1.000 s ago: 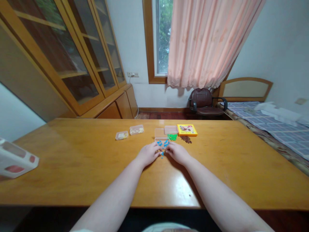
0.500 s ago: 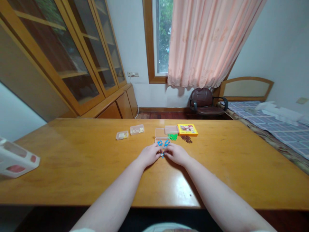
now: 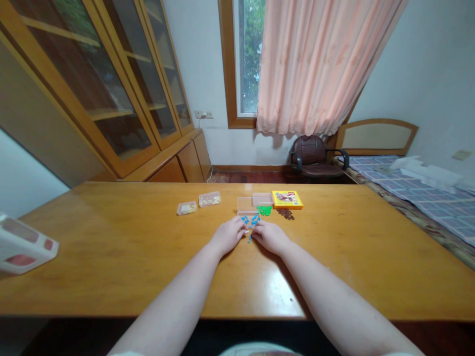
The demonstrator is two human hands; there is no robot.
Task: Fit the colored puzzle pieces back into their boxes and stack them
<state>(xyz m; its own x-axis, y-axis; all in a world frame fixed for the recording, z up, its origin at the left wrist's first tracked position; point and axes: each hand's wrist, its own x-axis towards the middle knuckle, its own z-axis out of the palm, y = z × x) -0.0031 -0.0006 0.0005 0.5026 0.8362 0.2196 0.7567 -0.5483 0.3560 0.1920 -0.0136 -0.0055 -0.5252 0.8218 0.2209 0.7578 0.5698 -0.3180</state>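
My left hand (image 3: 228,235) and my right hand (image 3: 271,237) rest side by side on the wooden table (image 3: 111,257), fingertips almost meeting over a scatter of small blue pieces (image 3: 251,221). Both hands have curled fingers pinching at the blue pieces; what each holds is too small to make out. Just beyond lie a clear open plastic case (image 3: 246,204), a small pile of green pieces (image 3: 264,210) and a pile of brown pieces (image 3: 286,213).
A yellow box (image 3: 287,199) sits behind the piles. Two small clear boxes (image 3: 186,207) (image 3: 210,199) stand to the left. A white and red object (image 3: 22,244) lies at the table's left edge. A chair (image 3: 315,157), bed and cabinets stand beyond.
Both hands have stayed over the blue pieces, shifting only slightly; the fingertips drew a little closer together.
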